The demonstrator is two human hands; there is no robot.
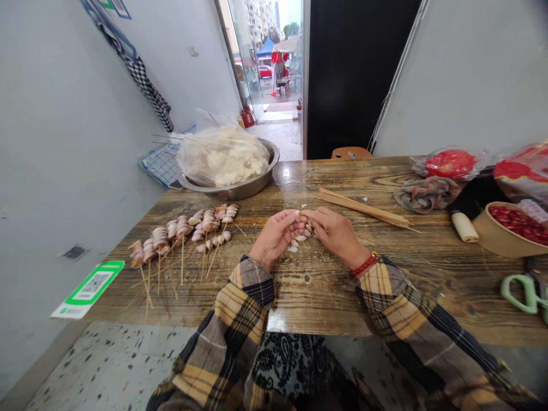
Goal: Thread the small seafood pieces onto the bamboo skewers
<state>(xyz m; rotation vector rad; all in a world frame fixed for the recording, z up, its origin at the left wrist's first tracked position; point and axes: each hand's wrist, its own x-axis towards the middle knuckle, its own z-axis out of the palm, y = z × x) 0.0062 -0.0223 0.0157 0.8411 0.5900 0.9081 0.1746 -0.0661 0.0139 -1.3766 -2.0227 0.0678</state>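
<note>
My left hand and my right hand meet over the middle of the table, fingertips pinched together. Between them is what looks like a garlic clove, mostly hidden by the fingers. Just below and behind the fingertips lie several loose garlic cloves, with bits of white skin beside them. Left of my left hand, several bamboo skewers threaded with pinkish-white pieces that look like garlic cloves rest in a row, bare ends toward me. A bundle of bare bamboo skewers lies beyond my right hand.
A metal basin with a plastic bag of pale stuff stands at the back left. On the right are a crumpled cloth, a tub of red pieces, a wooden-looking handle and green-handled scissors.
</note>
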